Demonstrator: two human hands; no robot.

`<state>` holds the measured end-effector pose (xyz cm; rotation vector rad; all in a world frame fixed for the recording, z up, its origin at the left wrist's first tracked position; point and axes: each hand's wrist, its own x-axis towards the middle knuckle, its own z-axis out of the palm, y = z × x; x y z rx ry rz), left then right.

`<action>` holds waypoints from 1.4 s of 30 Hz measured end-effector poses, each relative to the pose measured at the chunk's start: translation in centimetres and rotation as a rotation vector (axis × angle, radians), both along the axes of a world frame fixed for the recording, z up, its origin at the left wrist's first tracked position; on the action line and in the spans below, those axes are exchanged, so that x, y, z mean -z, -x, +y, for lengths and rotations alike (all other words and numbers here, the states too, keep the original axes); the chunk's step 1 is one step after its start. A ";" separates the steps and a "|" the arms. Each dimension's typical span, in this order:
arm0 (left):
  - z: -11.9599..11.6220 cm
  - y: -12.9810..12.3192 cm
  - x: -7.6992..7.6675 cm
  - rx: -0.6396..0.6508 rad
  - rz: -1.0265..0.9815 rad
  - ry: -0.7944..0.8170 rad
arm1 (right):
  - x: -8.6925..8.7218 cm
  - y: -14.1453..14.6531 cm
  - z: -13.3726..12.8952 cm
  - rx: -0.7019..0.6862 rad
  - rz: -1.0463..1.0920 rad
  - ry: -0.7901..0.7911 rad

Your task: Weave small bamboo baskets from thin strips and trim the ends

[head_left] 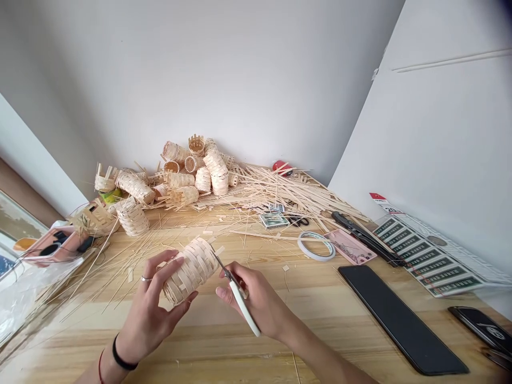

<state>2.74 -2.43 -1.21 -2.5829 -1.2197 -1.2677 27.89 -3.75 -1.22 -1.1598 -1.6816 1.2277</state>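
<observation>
My left hand [160, 298] grips a small woven basket [192, 269] of pale wooden strips, tilted with its rim toward the upper right. Fingers lie over its upper side and the thumb is beneath it. My right hand [256, 298] holds scissors with white handles [244, 309]. Their dark blades reach the basket's rim, beside a short strip end that sticks out there. Whether the blades touch the strip I cannot make out. Some of the right fingers are hidden behind the handle.
Several woven baskets [216, 165] are heaped at the back left, beside a pile of loose strips [296, 186]. A tape roll [316, 246], a pink tray [352, 248], a black utility knife [364, 237], a dark phone [400, 320] and blade packs [432, 256] lie to the right.
</observation>
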 end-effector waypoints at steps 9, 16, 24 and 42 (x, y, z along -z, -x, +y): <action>-0.2 -0.3 -0.1 -0.009 -0.002 0.007 | 0.0 0.2 0.1 0.026 0.001 -0.018; -0.2 -0.3 -0.1 -0.006 -0.005 0.024 | 0.4 0.3 0.2 0.041 -0.025 -0.022; -0.3 -0.1 0.0 -0.005 -0.011 0.039 | 0.8 -0.1 0.4 0.062 -0.062 -0.022; -0.2 -0.1 -0.2 -0.017 -0.008 0.024 | 0.5 -0.1 0.3 0.020 -0.037 0.016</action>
